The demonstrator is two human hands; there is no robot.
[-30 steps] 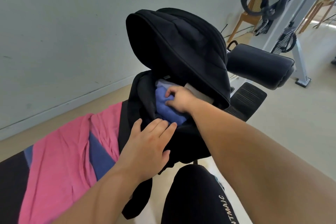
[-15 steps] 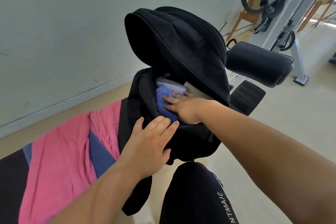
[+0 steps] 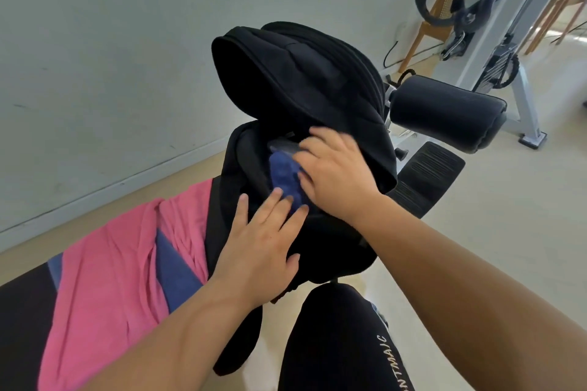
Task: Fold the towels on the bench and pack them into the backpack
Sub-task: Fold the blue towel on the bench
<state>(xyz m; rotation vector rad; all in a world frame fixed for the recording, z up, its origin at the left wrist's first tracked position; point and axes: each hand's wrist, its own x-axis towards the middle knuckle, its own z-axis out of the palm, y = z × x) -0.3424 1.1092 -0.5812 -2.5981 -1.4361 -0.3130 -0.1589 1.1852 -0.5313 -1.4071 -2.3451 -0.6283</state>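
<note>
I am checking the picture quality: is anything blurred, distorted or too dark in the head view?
Head view: the right hand and the blue towel are motion-blurred; the backpack is nearly black inside; the wide lens makes the gym machine lean; the floor at far right is overexposed.

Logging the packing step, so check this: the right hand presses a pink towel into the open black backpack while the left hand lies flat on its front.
One error: the right hand presses a blue towel, not a pink one; the pink towel lies on the bench. The head view shows it. The rest stands: the backpack is open, the left hand flat on its front.
</note>
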